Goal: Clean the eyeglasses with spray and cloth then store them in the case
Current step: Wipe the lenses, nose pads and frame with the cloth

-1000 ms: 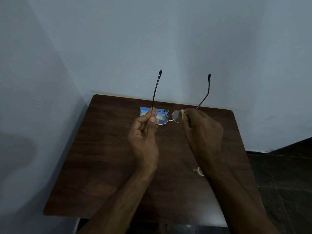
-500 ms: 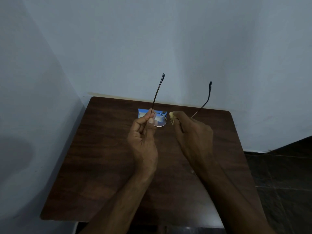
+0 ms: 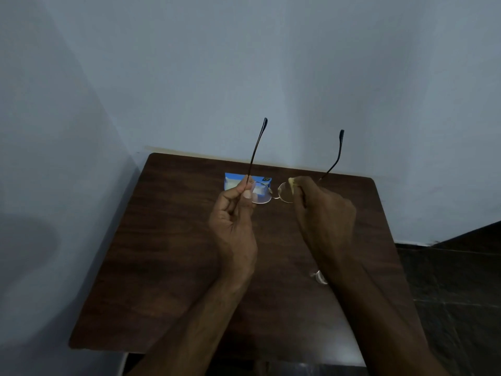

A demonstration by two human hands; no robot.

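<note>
The person is holding a pair of thin wire-rimmed eyeglasses with round clear lenses and dark temple tips (image 3: 261,196) in the air at the centre of the frame, above a dark brown wood-grain bench (image 3: 176,253). The two unfolded temples are pointing up toward the pale wall. The left hand (image 3: 233,221) is pinching the frame where the temple meets the lens on the left of the frame, its grip closed on the metal between thumb and forefinger. The right hand (image 3: 325,213) is curling its fingers round a small pale yellow cloth (image 3: 292,183) and pressing it against the lens on the right of the frame, so this grip is clenched on the cloth and, through it, on the lens. This looks like the wiping step, with storing not yet begun. A flat blue rectangular pouch with a pale panel (image 3: 233,179) is lying on the bench beyond the glasses, near the far edge and partly seen through the left lens. It is probably the case, though that is not certain from here. A small clear glinting object (image 3: 320,276) is showing just beside the right forearm, too hidden to identify. The next move likely calls for rubbing the cloth over both faces of this lens with light pressure, then shifting the left pinch so the other lens can be wiped. After that the temples need folding before the glasses go to the blue pouch.
</note>
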